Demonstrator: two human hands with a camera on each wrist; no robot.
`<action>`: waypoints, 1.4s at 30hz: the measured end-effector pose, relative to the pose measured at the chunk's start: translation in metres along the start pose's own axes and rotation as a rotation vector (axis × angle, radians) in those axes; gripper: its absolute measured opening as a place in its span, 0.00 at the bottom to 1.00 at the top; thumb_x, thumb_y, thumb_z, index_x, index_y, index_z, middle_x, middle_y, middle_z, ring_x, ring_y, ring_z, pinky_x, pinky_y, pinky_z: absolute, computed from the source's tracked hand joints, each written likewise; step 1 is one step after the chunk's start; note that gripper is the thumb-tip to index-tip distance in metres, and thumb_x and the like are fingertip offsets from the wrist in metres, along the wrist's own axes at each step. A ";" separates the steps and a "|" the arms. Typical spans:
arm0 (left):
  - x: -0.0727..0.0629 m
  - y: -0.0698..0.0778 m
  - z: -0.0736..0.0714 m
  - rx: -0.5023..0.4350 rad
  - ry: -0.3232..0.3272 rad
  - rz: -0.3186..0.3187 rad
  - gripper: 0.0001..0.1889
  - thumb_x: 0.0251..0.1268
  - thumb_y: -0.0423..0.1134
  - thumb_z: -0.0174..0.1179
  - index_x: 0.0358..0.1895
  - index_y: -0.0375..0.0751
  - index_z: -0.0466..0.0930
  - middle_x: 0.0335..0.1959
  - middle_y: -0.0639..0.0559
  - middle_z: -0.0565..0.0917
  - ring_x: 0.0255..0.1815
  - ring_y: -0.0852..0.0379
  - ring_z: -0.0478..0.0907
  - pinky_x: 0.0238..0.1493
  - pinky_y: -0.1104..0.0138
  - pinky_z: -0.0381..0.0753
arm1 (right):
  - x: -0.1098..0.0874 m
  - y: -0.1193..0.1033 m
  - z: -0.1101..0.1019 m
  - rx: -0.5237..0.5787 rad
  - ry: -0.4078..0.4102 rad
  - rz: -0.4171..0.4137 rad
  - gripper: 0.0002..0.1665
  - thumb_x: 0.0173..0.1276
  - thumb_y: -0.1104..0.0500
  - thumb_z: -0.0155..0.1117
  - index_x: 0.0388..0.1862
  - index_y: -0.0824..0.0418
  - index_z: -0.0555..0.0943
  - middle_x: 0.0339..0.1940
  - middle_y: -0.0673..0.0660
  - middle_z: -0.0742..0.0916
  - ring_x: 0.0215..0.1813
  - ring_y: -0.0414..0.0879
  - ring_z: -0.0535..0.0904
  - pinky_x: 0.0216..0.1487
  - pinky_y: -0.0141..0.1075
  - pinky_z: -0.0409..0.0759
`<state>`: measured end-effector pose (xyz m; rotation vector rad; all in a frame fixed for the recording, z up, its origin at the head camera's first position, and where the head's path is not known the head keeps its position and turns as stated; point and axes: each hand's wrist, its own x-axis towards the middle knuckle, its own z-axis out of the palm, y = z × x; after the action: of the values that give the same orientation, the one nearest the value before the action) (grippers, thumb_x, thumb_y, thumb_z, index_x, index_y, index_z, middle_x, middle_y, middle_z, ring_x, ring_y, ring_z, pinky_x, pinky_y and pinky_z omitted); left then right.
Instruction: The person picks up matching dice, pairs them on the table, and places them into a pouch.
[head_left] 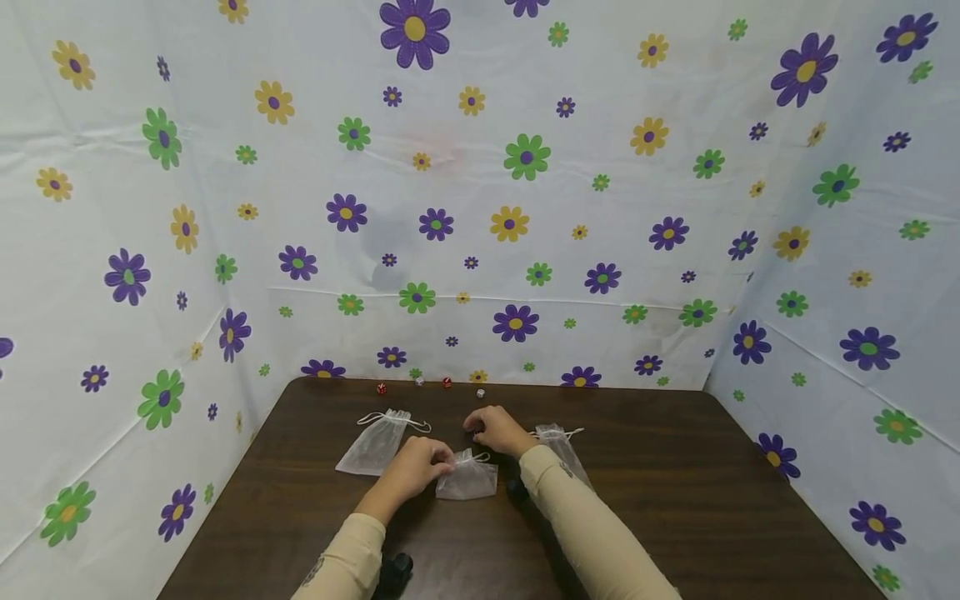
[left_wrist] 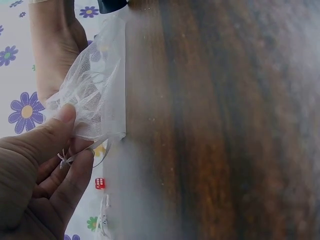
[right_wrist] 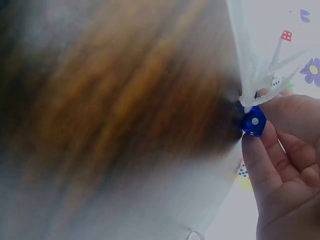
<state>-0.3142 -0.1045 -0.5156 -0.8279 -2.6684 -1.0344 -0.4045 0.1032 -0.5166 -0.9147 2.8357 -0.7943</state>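
My left hand (head_left: 416,467) pinches the mouth edge of a small sheer white drawstring bag (head_left: 468,482) between thumb and fingers. In the left wrist view, the bag's mesh (left_wrist: 97,85) is bunched near the thumb, with its cord hanging by the fingertips. Just beyond and to the right of that bag is my right hand (head_left: 501,431), low over the table. Between its thumb and index finger it holds a blue die (right_wrist: 255,121) with white dots, seen in the right wrist view. A white cord overlaps the die there.
A second sheer bag (head_left: 375,446) lies to the left, and a third (head_left: 562,446) on the right, partly behind the right forearm. Along the back edge of the brown table (head_left: 675,475) sit red dice (head_left: 382,388) and white dice (head_left: 481,393). A flowered cloth (head_left: 480,183) hangs behind.
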 end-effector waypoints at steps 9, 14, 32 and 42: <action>-0.001 0.000 0.000 0.002 0.000 -0.001 0.03 0.59 0.33 0.72 0.32 0.42 0.88 0.28 0.57 0.87 0.29 0.65 0.80 0.33 0.66 0.80 | 0.001 0.004 0.001 -0.003 0.013 -0.021 0.14 0.62 0.75 0.70 0.45 0.63 0.87 0.42 0.54 0.90 0.47 0.46 0.86 0.51 0.38 0.83; -0.001 0.000 0.000 -0.002 0.014 0.020 0.03 0.58 0.33 0.73 0.31 0.42 0.87 0.27 0.57 0.87 0.29 0.66 0.79 0.33 0.67 0.80 | -0.001 0.001 -0.001 0.019 0.061 -0.043 0.14 0.62 0.75 0.70 0.45 0.64 0.87 0.41 0.55 0.90 0.46 0.48 0.86 0.50 0.39 0.83; 0.002 0.004 -0.003 -0.012 0.013 0.037 0.04 0.57 0.31 0.73 0.30 0.42 0.86 0.27 0.57 0.86 0.28 0.64 0.80 0.32 0.66 0.80 | -0.005 -0.021 -0.039 0.077 0.140 -0.089 0.11 0.69 0.71 0.66 0.49 0.64 0.86 0.44 0.60 0.89 0.45 0.47 0.84 0.48 0.38 0.82; 0.004 0.001 0.000 0.009 0.037 0.069 0.04 0.57 0.31 0.73 0.31 0.42 0.87 0.28 0.57 0.87 0.29 0.64 0.81 0.33 0.66 0.81 | -0.006 -0.057 -0.073 0.062 0.158 -0.175 0.12 0.72 0.69 0.65 0.52 0.63 0.85 0.49 0.59 0.89 0.51 0.48 0.85 0.55 0.40 0.81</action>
<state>-0.3173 -0.1020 -0.5135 -0.8830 -2.5929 -1.0109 -0.3839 0.1001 -0.4261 -1.1514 2.8725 -1.0111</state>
